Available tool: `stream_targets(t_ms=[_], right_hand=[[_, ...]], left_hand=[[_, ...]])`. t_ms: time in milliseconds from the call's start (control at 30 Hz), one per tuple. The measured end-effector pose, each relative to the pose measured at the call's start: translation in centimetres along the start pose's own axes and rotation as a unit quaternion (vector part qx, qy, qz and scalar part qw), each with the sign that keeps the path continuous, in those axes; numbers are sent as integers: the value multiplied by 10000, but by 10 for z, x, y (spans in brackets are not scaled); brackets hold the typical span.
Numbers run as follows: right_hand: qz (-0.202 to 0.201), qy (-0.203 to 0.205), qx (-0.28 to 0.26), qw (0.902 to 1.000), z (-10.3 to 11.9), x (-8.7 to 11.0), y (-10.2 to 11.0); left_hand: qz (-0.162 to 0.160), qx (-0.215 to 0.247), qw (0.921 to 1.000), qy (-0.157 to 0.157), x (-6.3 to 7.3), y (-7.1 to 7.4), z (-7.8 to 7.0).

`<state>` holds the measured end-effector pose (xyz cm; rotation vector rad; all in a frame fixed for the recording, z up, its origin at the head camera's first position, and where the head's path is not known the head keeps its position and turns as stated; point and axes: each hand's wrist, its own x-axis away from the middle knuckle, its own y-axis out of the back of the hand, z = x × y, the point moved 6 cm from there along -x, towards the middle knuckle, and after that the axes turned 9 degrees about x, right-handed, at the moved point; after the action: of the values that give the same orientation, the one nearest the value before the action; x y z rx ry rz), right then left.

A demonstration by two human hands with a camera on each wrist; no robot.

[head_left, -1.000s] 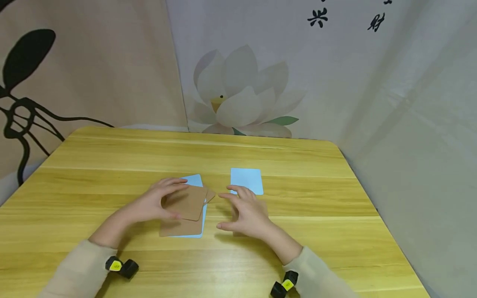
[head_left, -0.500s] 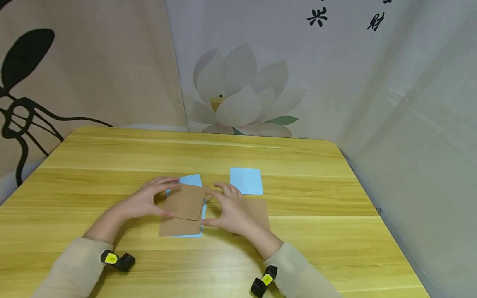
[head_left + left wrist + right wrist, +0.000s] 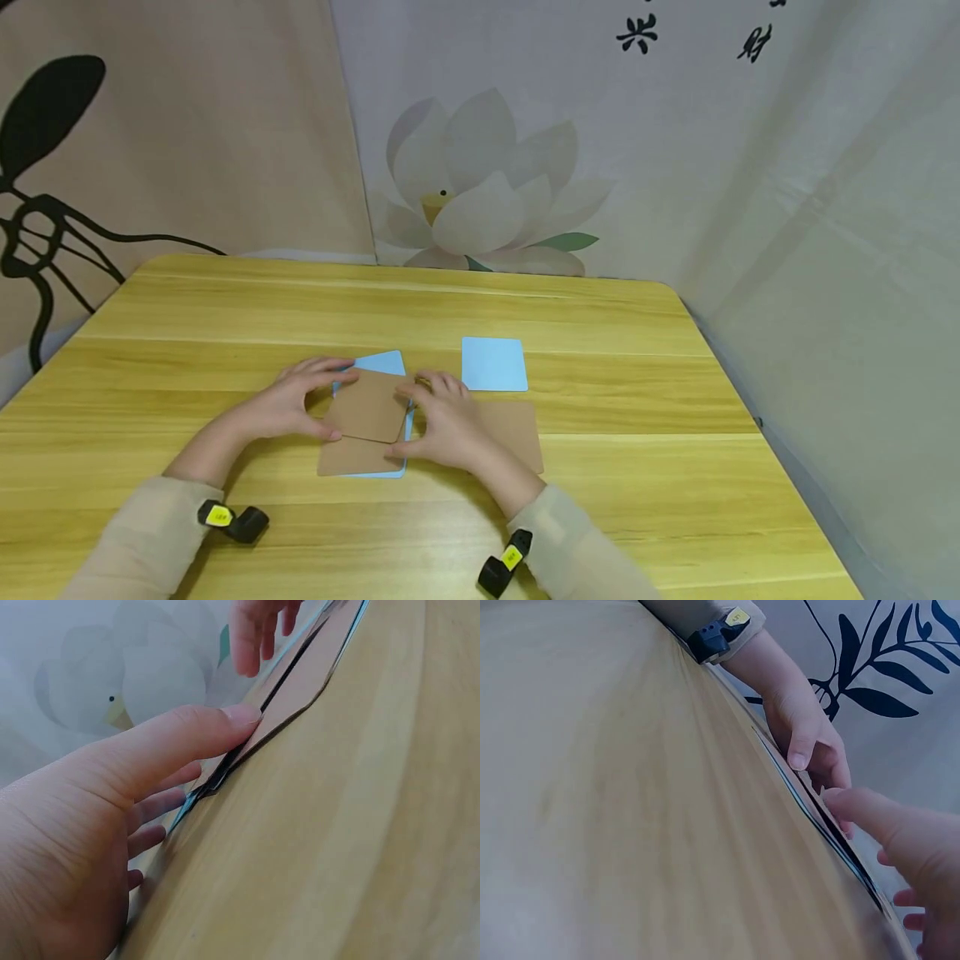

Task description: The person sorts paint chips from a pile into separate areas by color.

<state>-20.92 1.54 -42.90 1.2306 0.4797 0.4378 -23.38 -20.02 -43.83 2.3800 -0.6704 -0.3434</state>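
A square tan cardboard card [image 3: 367, 404] lies uppermost on a loose pile. Light-blue cards [image 3: 382, 362] and a second tan card [image 3: 352, 458] stick out beneath it. At the pile's left side, my left hand [image 3: 281, 408] holds the top card's edge between thumb and fingers. My right hand [image 3: 446, 425] reaches over the right edge with thumb and forefinger spread, touching the pile's side. In the left wrist view the left thumb [image 3: 187, 735] meets the card edge, above a dark gap between layers. The right thumb [image 3: 855, 806] is close to the same edge in the right wrist view.
To the right of the pile, a single blue card [image 3: 495, 364] lies behind a single tan card [image 3: 517, 429], which the right hand partly covers. The wooden table [image 3: 637, 500] backs onto a printed curtain [image 3: 487, 167].
My right hand has moved left from the separate tan card to the pile's right edge. My left hand has drawn back slightly left along the top card, which has barely moved.
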Motion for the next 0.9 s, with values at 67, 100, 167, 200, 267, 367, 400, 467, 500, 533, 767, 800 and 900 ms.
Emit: stream_targets(t_ms=[67, 100, 167, 200, 267, 367, 400, 467, 500, 533, 767, 800, 900], right_hand=[[45, -11, 36, 10000, 0, -1, -2], [66, -9, 59, 10000, 1, -2, -3], [95, -8, 90, 9999, 1, -3, -4], [111, -14, 100, 9999, 1, -4, -5], [144, -33, 120, 9998, 0, -5, -7], [174, -70, 104, 9998, 0, -7, -10], [181, -77, 102, 9998, 0, -7, -10], [184, -90, 84, 9998, -1, -8, -11], [182, -91, 75, 9998, -1, -9, -11], [177, -89, 69, 9998, 0, -9, -11], [59, -51, -102, 9999, -1, -8, -6], [34, -39, -159, 9999, -2, -7, -5], [-38, -3, -364, 9993, -5, -5, -1]], left_hand=[[10, -8, 10000, 27, 0, 0, 1], [12, -11, 10000, 31, 0, 0, 1], [17, -32, 10000, 28, 0, 0, 2], [17, -39, 10000, 21, 0, 0, 3], [16, -47, 10000, 6, 0, 0, 3], [-3, -19, 10000, -19, 1, 0, 3], [-13, -5, 10000, -26, 1, 0, 3], [-26, 28, 10000, -30, 1, 0, 3], [-32, 42, 10000, -28, 1, 0, 3], [-38, 46, 10000, -24, 1, 0, 2], [-94, 17, 9999, -56, 1, 0, -2], [-112, 13, 9999, -80, 1, 0, -4], [-166, -58, 9997, -178, 0, 0, -8]])
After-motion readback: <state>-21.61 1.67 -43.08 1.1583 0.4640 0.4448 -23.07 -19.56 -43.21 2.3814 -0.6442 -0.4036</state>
